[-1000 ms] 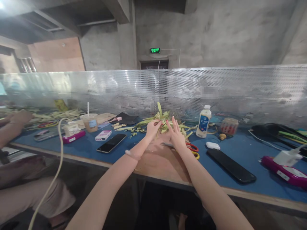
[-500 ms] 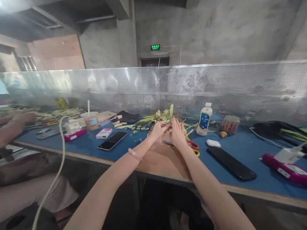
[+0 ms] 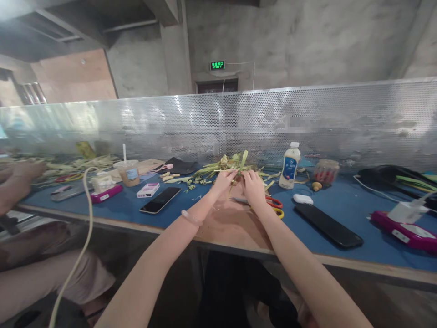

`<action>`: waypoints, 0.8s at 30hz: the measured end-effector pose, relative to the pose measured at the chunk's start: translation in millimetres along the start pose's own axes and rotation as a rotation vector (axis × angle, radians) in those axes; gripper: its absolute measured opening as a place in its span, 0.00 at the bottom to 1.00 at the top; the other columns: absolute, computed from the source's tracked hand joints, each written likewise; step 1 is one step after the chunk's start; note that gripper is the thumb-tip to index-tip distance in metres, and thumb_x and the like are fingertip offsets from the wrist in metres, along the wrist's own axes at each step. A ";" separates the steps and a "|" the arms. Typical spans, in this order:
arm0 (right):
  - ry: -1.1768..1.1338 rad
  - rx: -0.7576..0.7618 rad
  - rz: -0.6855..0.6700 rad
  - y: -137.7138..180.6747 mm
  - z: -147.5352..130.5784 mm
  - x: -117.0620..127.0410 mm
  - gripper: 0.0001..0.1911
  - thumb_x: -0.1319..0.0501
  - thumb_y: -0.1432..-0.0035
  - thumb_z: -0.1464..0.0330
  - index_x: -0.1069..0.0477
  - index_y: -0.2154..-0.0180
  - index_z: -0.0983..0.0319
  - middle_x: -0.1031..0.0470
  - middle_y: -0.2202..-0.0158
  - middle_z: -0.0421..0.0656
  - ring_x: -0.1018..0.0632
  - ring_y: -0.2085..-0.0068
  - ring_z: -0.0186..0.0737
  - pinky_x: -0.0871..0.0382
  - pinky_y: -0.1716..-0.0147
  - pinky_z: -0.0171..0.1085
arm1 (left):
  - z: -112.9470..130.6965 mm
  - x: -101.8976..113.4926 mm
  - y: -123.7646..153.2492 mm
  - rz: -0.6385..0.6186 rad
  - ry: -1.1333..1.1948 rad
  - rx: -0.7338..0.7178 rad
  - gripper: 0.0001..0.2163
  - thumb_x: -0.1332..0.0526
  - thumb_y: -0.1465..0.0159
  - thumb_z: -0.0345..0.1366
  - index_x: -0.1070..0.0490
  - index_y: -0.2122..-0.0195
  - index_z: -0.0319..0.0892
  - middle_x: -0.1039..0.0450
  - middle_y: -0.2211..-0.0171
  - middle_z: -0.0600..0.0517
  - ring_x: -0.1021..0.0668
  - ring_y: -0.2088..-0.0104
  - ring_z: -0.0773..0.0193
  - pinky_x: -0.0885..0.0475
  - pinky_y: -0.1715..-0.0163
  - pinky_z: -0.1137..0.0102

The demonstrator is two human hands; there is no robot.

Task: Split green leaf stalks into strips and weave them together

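Observation:
My left hand (image 3: 222, 182) is closed in a pinch on thin plant strips above a brown board (image 3: 232, 225). Beside it, my right hand (image 3: 253, 187) curls its fingers around the same bit of plant, and a flat green leaf strip (image 3: 244, 159) stands up between the two hands. The exact grip is partly hidden by the fingers. Behind the hands lies a heap of green and yellowish plant stalks (image 3: 208, 172). Scissors with red and yellow handles (image 3: 276, 202) rest partly under my right wrist.
On the blue table lie two phones (image 3: 161, 200), an earbud case (image 3: 303, 199), a white-capped bottle (image 3: 290, 166), a jar (image 3: 326, 172), a drink cup (image 3: 129, 173), a small box (image 3: 148, 190) and magenta power strips (image 3: 404, 230). Another person's hand (image 3: 23, 180) works at the left. A perforated metal screen (image 3: 191, 123) stands behind.
My right hand's fingers, raised and straight before, are now curled down around the plant. The leaf strip leans slightly right, and the scissor blades show between my wrists.

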State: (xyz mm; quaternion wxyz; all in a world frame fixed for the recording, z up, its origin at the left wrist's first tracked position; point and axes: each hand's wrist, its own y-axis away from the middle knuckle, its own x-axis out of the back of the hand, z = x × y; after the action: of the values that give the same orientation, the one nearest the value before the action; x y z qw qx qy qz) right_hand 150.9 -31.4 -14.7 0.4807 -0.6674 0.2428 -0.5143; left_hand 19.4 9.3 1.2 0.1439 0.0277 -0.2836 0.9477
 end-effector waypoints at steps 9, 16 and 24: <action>0.092 -0.100 -0.034 1.8 -7.3 -0.3 0.12 0.53 0.40 0.68 0.33 0.60 0.63 0.30 0.65 0.46 0.30 0.65 0.38 0.42 0.70 0.33 | -2.5 1.2 0.1 0.007 -0.013 0.006 0.15 0.43 0.45 0.45 0.27 0.66 0.40 0.26 0.71 0.51 0.26 0.72 0.65 0.31 0.74 0.72; 0.085 -0.181 -0.080 0.6 -12.1 1.5 0.15 0.54 0.39 0.66 0.32 0.59 0.63 0.26 0.63 0.46 0.26 0.70 0.36 0.46 0.75 0.32 | -10.7 1.4 -3.9 0.068 -0.042 0.033 0.14 0.45 0.44 0.46 0.28 0.65 0.41 0.26 0.69 0.50 0.25 0.69 0.63 0.30 0.73 0.72; 0.034 -0.250 -0.240 -0.9 -18.3 3.9 0.14 0.54 0.39 0.66 0.34 0.58 0.62 0.24 0.68 0.45 0.25 0.69 0.38 0.44 0.74 0.32 | -18.4 2.5 -8.3 0.123 -0.049 0.057 0.15 0.47 0.43 0.46 0.28 0.67 0.40 0.26 0.71 0.49 0.25 0.72 0.64 0.31 0.77 0.72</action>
State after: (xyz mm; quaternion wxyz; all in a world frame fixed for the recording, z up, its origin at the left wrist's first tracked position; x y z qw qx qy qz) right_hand 135.3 -41.4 -12.0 0.3250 -0.7374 0.2317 -0.5450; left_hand 19.9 26.6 -9.5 0.0773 0.0374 -0.2610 0.9615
